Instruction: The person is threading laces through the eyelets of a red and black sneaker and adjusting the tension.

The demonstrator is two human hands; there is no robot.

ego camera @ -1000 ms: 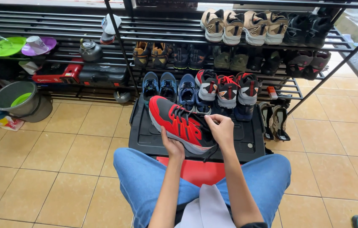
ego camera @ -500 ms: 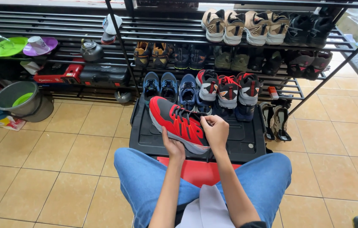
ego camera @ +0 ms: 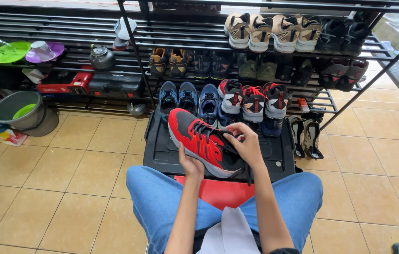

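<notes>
2 hands are holding 1 red and black shoe (ego camera: 204, 143) over a black tray (ego camera: 162, 155).

The person is sitting on a red stool (ego camera: 218, 193) in blue jeans, and the shoe is staying up in the air, just above the knees. The left hand (ego camera: 191, 165) is cupping the shoe from under its side, with the grip pressed on the sole. The right hand (ego camera: 247, 143) is pinching the black laces (ego camera: 218, 136) near the top of the shoe. A black rack (ego camera: 133, 51) full of shoes is standing behind the tray. I think the shoe could tip and drop onto the tray, because only 1 hand is holding it up. A hard tug on the laces could also make a tight knot.
</notes>
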